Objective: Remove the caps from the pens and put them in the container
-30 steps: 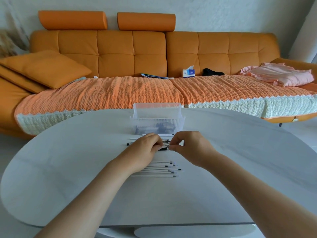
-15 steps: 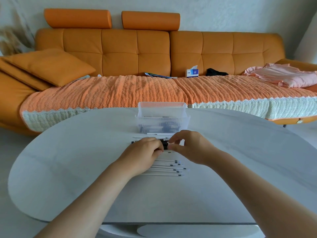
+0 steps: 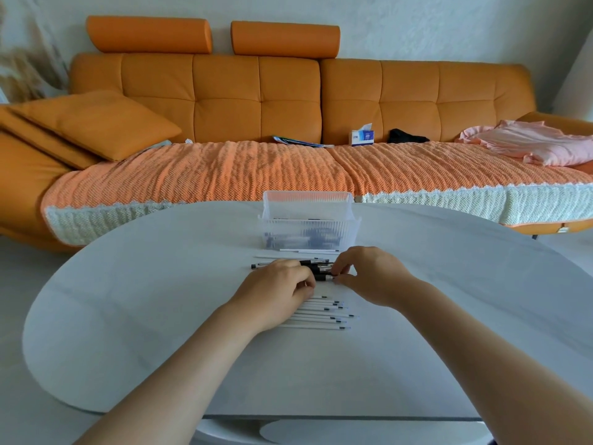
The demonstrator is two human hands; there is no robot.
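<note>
Fingers: the fingers (image 3: 303,284) of the left hand (image 3: 276,292) curl over a pen (image 3: 317,277). The right hand (image 3: 373,277) pinches the pen's black cap (image 3: 327,278).
Where: just above the tabletop (image 3: 160,300), in front of the container (image 3: 308,226).
Doing it well: hold the barrel steady and pull the cap straight along the pen's line. A short twist should help if it sticks. Keep the pinch until the cap is over the container's rim.
Capped pens (image 3: 282,263): a loose pile between hands and container, touching one another. Lift clear so a sleeve-less wrist doesn't roll them.
Bare pens (image 3: 324,313): a neat row partly under the left wrist, likely to scatter if nudged.
Container: clear ribbed plastic with dark bits inside, probably caps. The front wall is low and the path to it looks short and unblocked.
Beyond: orange sofa (image 3: 224,101), tissue box (image 3: 362,136), pink cloth (image 3: 526,142), all well apart.
</note>
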